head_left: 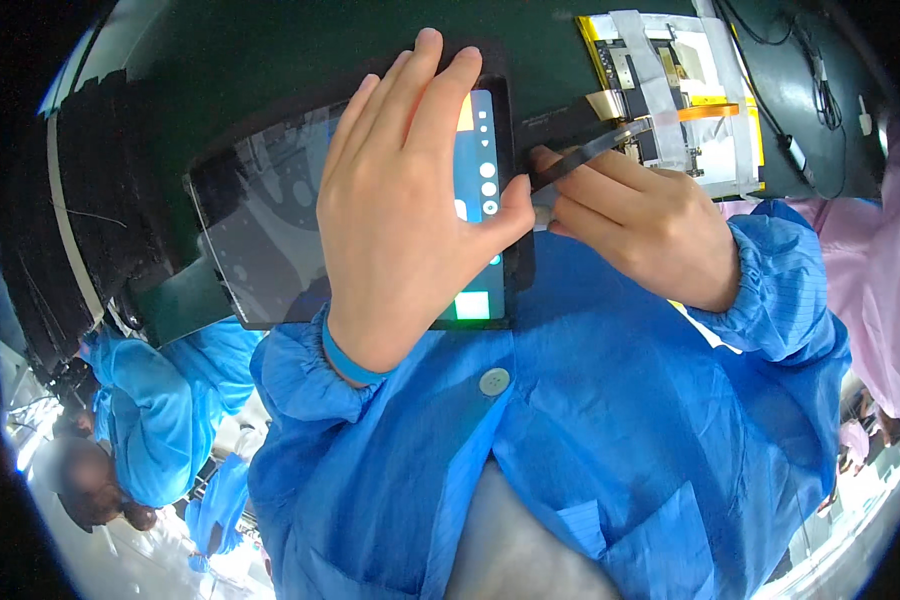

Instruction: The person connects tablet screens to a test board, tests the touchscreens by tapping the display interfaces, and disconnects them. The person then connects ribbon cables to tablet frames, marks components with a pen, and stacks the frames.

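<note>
A black tablet-like display panel [265,215] lies before me, with a bright strip of icons lit along its right side and the rest of its screen dark. My left hand [400,200] rests flat over the lit part, fingers stretched out and thumb at the right edge. A black ribbon cable [590,150] runs from that edge to a taped circuit-board assembly [705,140]. At the cable's panel end, my right hand [650,215] is closed, fingers curled around it. The fingertips and the cable's end are partly hidden.
An orange flex strip [708,112] crosses the board assembly under clear tape. Black cords [825,95] lie on the dark green table [220,60] at the far right. A person in blue [160,410] is at lower left; a pink garment [875,290] shows at right.
</note>
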### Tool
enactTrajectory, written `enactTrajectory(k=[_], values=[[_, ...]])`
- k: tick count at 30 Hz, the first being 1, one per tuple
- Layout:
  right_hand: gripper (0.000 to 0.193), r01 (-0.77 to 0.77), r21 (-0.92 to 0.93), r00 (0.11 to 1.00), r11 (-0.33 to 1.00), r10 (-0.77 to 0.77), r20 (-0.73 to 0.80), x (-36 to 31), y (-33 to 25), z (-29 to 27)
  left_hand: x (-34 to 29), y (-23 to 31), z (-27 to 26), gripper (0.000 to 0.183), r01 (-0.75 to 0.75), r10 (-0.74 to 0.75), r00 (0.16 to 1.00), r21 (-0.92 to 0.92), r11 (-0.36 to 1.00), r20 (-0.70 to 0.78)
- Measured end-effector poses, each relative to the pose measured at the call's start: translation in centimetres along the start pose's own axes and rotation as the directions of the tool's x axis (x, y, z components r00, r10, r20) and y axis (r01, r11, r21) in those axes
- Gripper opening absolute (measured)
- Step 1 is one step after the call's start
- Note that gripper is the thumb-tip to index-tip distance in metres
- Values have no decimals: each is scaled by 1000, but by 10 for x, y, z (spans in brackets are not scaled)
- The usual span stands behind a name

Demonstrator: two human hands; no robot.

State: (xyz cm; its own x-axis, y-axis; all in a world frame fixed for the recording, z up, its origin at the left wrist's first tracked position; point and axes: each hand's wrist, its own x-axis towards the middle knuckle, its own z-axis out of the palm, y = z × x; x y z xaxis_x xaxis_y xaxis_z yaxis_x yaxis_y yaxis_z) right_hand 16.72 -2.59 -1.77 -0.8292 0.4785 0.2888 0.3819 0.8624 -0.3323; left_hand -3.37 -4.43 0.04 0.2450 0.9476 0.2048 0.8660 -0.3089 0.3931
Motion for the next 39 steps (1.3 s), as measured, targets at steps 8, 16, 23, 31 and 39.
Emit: enactTrajectory(k=[8,16,23,31,39], values=[[17,39,46,999,998,-40,5,-2,8,-1,1,-18,7,66,-128,131,991,92,988,-30],[30,-72,68,991,995,79,-107,-13,-10,-11,-5,-18,-20,58,-38,39,999,83,996,-12],[27,-164,-130,982,978,173,68,-13,-10,-15,-48,-41,-68,51,272,-237,957,242,931,-164],[23,-130,-94,987,987,138,83,-15,1,-7,-67,-112,-69,53,525,-561,825,-270,807,-74],[22,-104,-133,986,986,120,120,-12,-1,-13,-77,-102,-49,64,437,-534,842,-489,755,-72]])
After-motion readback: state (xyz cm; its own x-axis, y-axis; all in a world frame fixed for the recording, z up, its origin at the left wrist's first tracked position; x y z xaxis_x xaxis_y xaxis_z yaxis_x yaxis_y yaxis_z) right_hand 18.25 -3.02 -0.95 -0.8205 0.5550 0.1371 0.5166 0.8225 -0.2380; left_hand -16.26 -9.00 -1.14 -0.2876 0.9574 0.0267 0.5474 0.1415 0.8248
